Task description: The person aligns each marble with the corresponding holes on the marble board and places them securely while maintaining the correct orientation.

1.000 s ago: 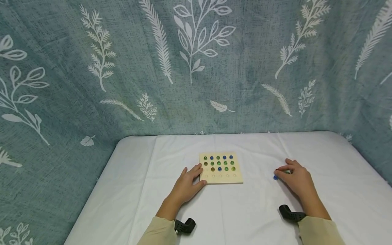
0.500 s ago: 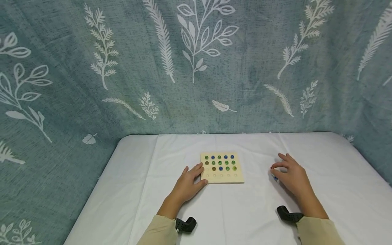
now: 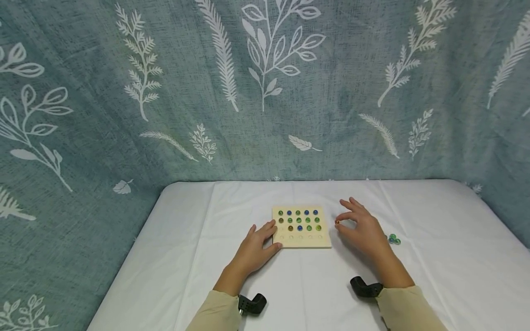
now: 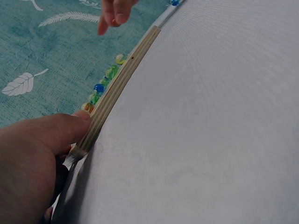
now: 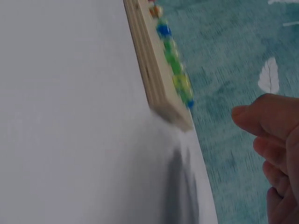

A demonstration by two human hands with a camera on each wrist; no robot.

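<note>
A pale wooden board [image 3: 301,237] with rows of shallow holes lies on the table; green, blue and amber marbles fill its far rows. My left hand [image 3: 253,247] rests against its left side, fingers fairly straight, thumb on the near left corner. That thumb [image 4: 74,126] lies on the board edge in the left wrist view. Right of the board, my right hand [image 3: 362,232] pinches a small reddish-orange marble [image 3: 337,222] between thumb and index finger, the other fingers extended. The right wrist view hides the marble behind the right thumb [image 5: 261,116].
Several loose green and blue marbles [image 3: 393,239] lie on the white tablecloth [image 3: 447,220], just right of my right hand. A teal leaf-patterned curtain [image 3: 265,138] hangs behind the table's far edge. Each wrist carries a black camera mount [image 3: 252,304].
My right hand has moved left from the loose marbles towards the board, carrying the reddish-orange marble, and the loose marbles have come into sight. My left hand keeps its place on the board.
</note>
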